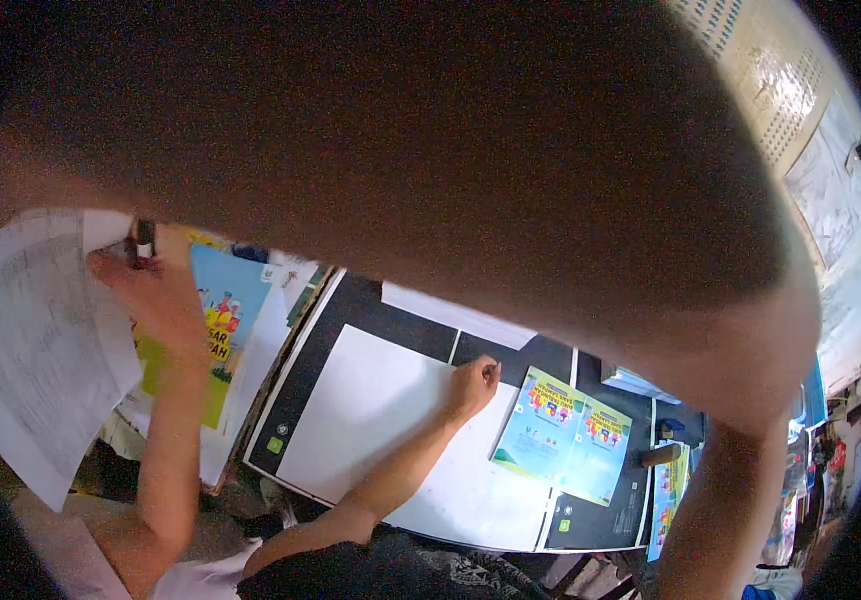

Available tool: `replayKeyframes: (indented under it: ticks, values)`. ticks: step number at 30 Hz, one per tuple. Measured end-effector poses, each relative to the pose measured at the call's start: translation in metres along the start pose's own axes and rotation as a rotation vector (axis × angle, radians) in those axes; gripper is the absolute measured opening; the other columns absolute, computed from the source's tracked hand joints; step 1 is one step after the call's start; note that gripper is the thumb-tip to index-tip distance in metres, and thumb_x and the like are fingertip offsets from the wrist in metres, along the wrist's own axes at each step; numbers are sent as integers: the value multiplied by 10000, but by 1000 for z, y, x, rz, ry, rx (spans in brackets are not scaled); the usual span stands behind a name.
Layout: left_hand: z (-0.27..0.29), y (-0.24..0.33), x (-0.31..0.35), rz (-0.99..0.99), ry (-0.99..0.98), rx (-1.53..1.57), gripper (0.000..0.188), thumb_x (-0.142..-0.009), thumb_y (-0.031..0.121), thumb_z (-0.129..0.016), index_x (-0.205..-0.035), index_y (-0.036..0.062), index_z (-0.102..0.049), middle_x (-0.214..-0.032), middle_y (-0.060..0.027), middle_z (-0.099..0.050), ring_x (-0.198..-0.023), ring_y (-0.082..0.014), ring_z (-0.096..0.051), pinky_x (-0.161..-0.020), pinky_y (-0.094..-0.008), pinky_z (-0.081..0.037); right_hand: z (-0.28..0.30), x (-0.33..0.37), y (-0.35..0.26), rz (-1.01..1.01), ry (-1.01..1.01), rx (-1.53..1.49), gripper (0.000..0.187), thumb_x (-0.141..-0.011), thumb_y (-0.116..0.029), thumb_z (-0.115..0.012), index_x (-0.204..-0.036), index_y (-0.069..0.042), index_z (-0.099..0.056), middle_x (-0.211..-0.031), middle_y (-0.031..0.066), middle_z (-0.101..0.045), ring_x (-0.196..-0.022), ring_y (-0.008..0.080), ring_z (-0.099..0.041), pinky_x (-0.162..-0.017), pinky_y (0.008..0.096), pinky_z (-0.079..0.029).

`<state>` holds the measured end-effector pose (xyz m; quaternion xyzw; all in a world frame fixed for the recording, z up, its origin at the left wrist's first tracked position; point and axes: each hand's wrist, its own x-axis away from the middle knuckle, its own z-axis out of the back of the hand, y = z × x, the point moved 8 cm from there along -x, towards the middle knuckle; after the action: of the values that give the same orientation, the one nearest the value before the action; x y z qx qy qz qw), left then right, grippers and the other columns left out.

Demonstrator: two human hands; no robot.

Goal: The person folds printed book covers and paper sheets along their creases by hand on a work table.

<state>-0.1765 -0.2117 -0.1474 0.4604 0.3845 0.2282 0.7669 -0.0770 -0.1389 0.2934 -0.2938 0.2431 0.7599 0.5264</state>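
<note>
My left hand (475,388) rests on a large white sheet (361,410), its fingers curled closed. Whatever may be inside them is hidden. Just to its right lies a pair of bright blue, green and yellow printed leaflets (566,440), side by side or joined. The white sheet and leaflets lie on a black printed board (366,296) with white borders. My right arm (721,510) rises at the right, and my right hand (451,150) is a dark blur very close to the camera, covering the upper view. Its fingers cannot be made out.
At the left, another person's hand (161,300) holds a dark marker-like object (145,238) beside white papers (31,340) and a colourful poster (231,300). A brownish cylindrical object (662,456) lies near the board's right edge. Crowded shelves stand at the far right.
</note>
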Motion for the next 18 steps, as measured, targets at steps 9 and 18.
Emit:
replayKeyframes:
  ticks: [9, 18]
  values:
    - [-42, -38, 0, 42, -89, 77, 152, -881, 190, -681, -857, 52, -623, -689, -121, -670, -640, -272, -678, -575, -384, -516, -83, -170, -36, 294, 128, 168, 397, -772, -270, -690, -1135, -113, -659, -1115, 167, -652, -1111, 387, -580, -912, 508, -470]
    - [-29, -12, -4, 95, -102, 55, 169, -896, 228, -663, -886, 60, -645, -707, -130, -677, -663, -305, -682, -591, -403, -525, -43, 180, 201, -677, -149, 42, 572, -817, -327, -767, -1240, 1, -566, -1178, 227, -610, -1125, 359, -585, -946, 421, -459]
